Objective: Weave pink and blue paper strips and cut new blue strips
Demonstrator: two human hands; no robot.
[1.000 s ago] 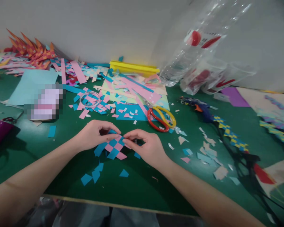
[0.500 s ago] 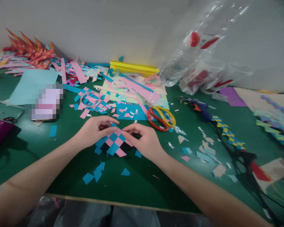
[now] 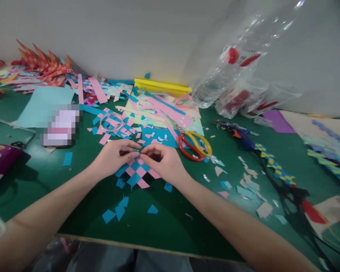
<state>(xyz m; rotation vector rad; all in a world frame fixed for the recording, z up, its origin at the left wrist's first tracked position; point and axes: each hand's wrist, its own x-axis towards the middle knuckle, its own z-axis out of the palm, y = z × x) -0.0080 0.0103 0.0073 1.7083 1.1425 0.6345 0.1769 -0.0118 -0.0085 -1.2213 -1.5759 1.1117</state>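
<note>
A small piece of woven paper (image 3: 136, 170), chequered in pink and blue with strip ends sticking out, is held just over the green table. My left hand (image 3: 115, 158) pinches its upper left edge between thumb and fingers. From the other side my right hand (image 3: 164, 160) is closed on its upper right edge, the fingertips of both hands almost meeting. The fingers hide the top of the weave. Cut blue paper scraps (image 3: 119, 211) lie on the table in front of it.
Red-and-yellow-handled scissors (image 3: 194, 145) lie beyond my right hand. A roll of clear tape (image 3: 111, 122) rests on woven scraps. Behind are a yellow plastic strip (image 3: 163, 87), plastic bottle (image 3: 235, 60) and cups. A blurred-out phone (image 3: 61, 124) and a purple tool (image 3: 5, 162) are left.
My right hand has shifted left along the paper's top edge, bringing its fingertips up to the left hand's. The whole view has moved slightly.
</note>
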